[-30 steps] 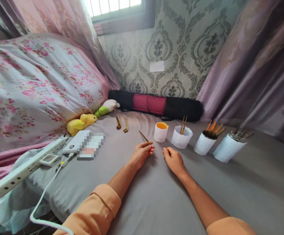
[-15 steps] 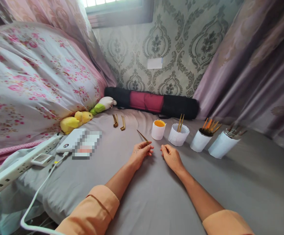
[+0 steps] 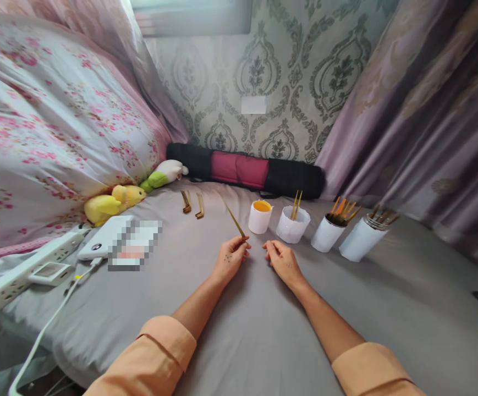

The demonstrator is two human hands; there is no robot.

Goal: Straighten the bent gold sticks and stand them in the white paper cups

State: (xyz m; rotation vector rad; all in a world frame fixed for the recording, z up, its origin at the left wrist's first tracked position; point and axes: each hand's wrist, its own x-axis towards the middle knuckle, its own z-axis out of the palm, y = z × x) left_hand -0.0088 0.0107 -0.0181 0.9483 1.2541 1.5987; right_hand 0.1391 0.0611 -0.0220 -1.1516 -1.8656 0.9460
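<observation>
Fingers of the left hand pinched shut on the near end of a thin stick. Fingers of the right hand loosely curled and released, nothing showing in them. Both hands rest on a grey sheet, close together but apart. Just beyond them stands a row of four white cups: one with orange paint, a second cup with two sticks upright in it, a third and a fourth both bristling with sticks. Two bent gold pieces lie farther left. A black and red roll lies along the patterned wallpaper. Floral bedding and plush toys sit to the left, a power strip at the sheet's edge, and a mauve curtain on the right. Both forearms lie flat and converge, with orange sleeves pushed up. The left hand is palm down, the right on its outer edge with the thumb uppermost. The stick's long axis runs from the pinch away from the person and to the left, its free tip toward the far wall (whether the tip clears the sheet cannot be told).
</observation>
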